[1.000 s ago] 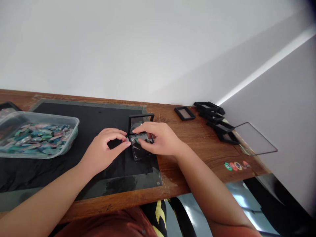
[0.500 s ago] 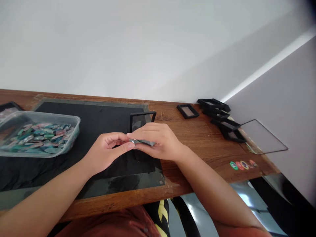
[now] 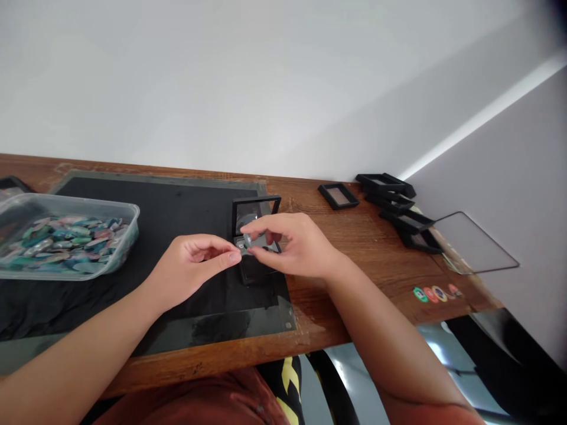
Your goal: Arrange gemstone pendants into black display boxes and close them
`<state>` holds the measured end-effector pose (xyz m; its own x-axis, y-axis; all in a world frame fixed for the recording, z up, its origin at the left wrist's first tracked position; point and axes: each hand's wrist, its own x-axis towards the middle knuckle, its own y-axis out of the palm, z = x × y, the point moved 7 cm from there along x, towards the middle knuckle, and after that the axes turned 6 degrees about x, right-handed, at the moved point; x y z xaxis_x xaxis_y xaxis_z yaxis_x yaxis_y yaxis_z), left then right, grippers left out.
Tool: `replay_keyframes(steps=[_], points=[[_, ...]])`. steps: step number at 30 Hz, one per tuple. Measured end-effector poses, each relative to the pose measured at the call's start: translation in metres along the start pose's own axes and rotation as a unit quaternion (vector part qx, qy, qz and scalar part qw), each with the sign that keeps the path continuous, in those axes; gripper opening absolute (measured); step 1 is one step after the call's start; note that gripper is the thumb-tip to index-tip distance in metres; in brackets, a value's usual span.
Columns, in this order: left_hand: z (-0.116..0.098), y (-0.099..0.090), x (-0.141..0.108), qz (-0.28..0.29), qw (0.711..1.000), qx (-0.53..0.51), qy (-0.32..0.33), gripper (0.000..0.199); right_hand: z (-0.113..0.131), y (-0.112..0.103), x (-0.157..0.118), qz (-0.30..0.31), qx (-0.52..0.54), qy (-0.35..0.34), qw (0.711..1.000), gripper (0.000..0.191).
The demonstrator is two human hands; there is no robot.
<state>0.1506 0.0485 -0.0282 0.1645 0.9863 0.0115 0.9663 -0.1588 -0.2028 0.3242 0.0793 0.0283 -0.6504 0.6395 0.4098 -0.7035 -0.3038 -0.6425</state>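
A small black case (image 3: 256, 273) stands on the dark mat, its framed clear lid (image 3: 257, 199) raised at the back. My left hand (image 3: 195, 262) is at the case's left edge, thumb and index fingertip pinched together; what they hold, if anything, is too small to make out. Over the case, my right hand (image 3: 296, 245) has a small shiny greenish piece (image 3: 247, 239) between its thumb and index finger. The right fingers partly cover the inside of the case. A clear plastic tub (image 3: 136, 219) of colourful elongated pieces sits left of my hands.
Several black frames (image 3: 398, 203) lie piled at the table's back right, with one separate frame (image 3: 337, 196) beside them. A thin dark wire outline (image 3: 487, 236) leans near the right wall. Round stickers (image 3: 429, 295) are at the right front. Another frame lies behind the tub.
My right hand has lifted and moved slightly right, away from my left fingertips, showing more of the case. My left hand has stayed nearly in place.
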Motion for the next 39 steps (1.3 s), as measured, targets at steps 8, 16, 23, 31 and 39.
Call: replay_keyframes(steps=[8,16,23,31,39], points=[[0.003,-0.01,-0.003,-0.045,0.992,0.119,-0.016,0.026,-0.027,-0.011,-0.004,0.109,-0.141,0.201,0.963,0.024],[-0.007,-0.008,-0.004,-0.043,0.979,0.197,0.017,0.022,-0.036,-0.006,-0.005,0.138,-0.137,0.249,0.949,0.023],[-0.01,-0.013,-0.008,-0.068,0.966,0.243,0.058,0.023,-0.038,0.002,-0.005,0.151,-0.095,0.257,0.95,0.032],[-0.015,-0.011,-0.007,-0.076,0.96,0.248,0.101,0.018,-0.041,-0.001,-0.006,0.142,-0.074,0.243,0.957,0.043],[-0.018,-0.009,-0.01,-0.074,0.945,0.291,0.127,0.019,-0.008,0.008,0.002,0.042,0.071,0.086,0.993,0.034]])
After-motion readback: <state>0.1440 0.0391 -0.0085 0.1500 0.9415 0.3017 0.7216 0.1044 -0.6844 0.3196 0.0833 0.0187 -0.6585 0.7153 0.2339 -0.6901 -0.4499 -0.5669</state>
